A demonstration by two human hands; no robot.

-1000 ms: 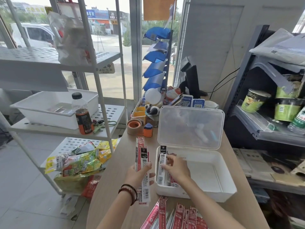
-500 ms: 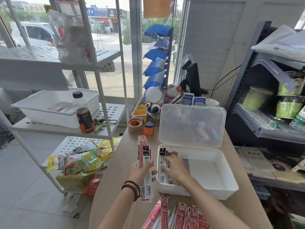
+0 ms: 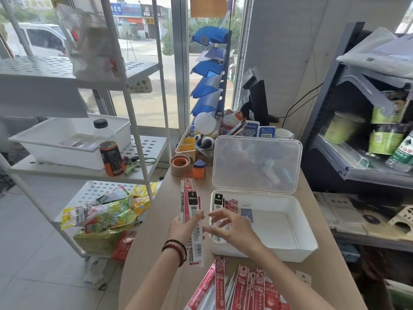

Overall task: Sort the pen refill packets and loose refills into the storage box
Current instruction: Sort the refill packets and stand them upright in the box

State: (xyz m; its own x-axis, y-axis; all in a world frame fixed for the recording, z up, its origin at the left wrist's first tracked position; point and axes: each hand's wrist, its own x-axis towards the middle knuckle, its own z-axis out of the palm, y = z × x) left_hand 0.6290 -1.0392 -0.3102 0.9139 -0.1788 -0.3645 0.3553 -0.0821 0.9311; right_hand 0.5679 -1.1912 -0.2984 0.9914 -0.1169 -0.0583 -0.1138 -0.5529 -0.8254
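Note:
A white storage box [image 3: 306,240] stands on the wooden counter with its clear lid [image 3: 257,164] raised. Several refill packets [image 3: 220,203] lie along its left inner side. My left hand [image 3: 182,227] grips a small bundle of long red, black and white refill packets [image 3: 191,209] upright, just left of the box. My right hand [image 3: 230,224] hovers over the box's left edge, fingers spread, holding nothing. A pile of red refill packets [image 3: 241,287] lies on the counter near me.
Behind the box sit a tape roll [image 3: 180,163], an orange sharpener [image 3: 199,168] and a desk organiser [image 3: 190,144]. A white shelf rack [image 3: 138,121] with a bin, a bottle and snack bags stands left. A grey shelf [image 3: 362,171] with cups stands right.
My right hand has let go of the packets it was placing in the box and lifted away with fingers spread. My left hand still holds its bundle.

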